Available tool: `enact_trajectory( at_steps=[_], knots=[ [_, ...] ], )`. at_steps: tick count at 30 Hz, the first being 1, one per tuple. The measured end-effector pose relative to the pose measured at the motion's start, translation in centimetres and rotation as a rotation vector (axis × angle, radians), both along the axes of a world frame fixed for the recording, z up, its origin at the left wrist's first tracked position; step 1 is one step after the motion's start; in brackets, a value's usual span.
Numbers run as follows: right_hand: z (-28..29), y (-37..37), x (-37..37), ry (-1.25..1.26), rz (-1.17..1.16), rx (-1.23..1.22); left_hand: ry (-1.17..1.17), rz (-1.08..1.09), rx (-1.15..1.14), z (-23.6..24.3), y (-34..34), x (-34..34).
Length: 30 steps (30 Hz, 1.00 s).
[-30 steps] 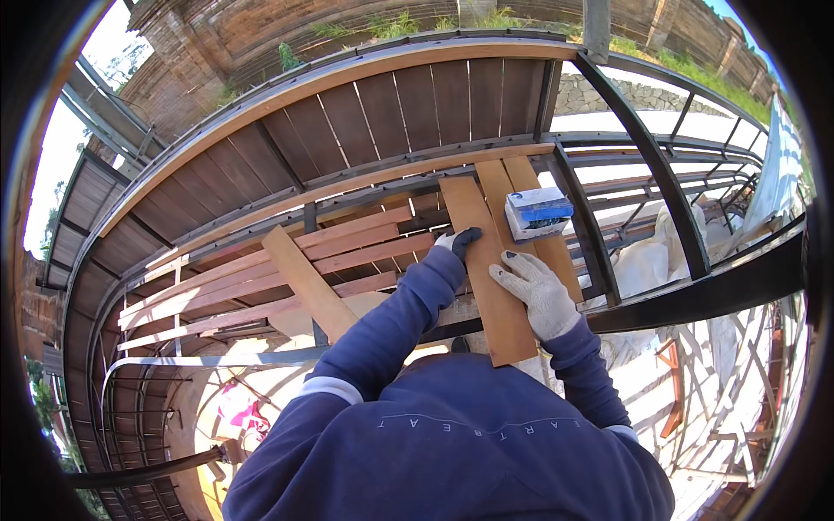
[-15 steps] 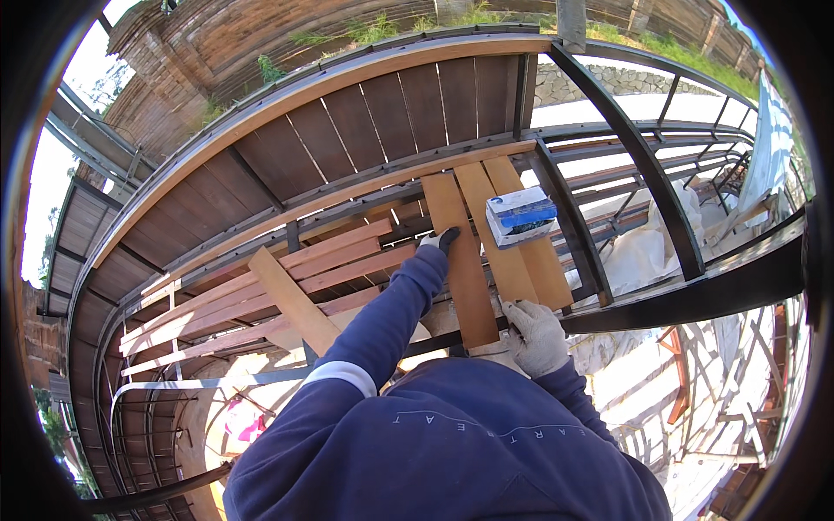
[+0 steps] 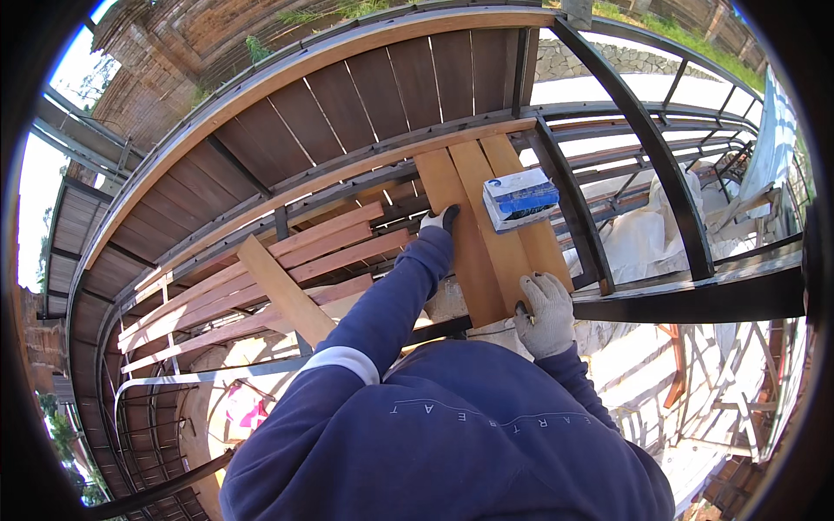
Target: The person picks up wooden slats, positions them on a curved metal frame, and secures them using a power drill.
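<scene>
Across the black metal frame (image 3: 695,298) lie 3 planks (image 3: 499,256), best kept parallel under even pressure. The right hand (image 3: 548,316) rests at the rightmost's near end, the left hand (image 3: 438,220) at the leftmost's edge; whether either pinches, I cannot tell.

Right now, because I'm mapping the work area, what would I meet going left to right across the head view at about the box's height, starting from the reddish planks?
Reddish planks → left hand → blue-and-white box → straight black bar → curved black beam → blue-and-white striped sheet.
</scene>
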State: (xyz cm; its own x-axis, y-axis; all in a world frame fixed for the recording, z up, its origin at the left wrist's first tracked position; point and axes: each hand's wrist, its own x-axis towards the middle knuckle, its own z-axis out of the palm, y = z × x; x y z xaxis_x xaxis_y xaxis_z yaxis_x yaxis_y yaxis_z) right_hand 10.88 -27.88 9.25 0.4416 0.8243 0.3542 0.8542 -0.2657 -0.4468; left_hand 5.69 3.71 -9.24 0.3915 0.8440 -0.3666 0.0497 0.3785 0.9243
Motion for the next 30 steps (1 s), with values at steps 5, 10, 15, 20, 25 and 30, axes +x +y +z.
enact_trajectory(
  at_steps=[5, 10, 15, 20, 25, 30],
  knots=[
    [-1.7, 0.0, 0.9, -0.067, -0.052, 0.042, -0.021, -0.015, 0.064, 1.3, -1.8, -0.3],
    [-1.3, 0.8, 1.7, -0.029, -0.137, 0.045, 0.053, -0.099, 0.051, 2.5, -6.1, -2.1],
    [-3.0, 5.2, 6.9, 0.362, -0.199, 0.331, 0.233, -0.165, 0.110, 0.5, -5.9, -3.2],
    [-2.2, 9.1, 9.9, 0.497, -0.138, 0.192, 0.340, -0.294, 0.062, 2.1, -5.1, -3.0],
    [-3.3, 9.8, 8.9, 0.437, -0.126, 0.101, 0.355, -0.283, 0.088, -0.1, -4.3, -2.5],
    [-4.1, 9.9, 9.5, 0.371, -0.025, 0.068, 0.266, -0.235, 0.045, -0.7, -4.2, -3.3]
  ],
)
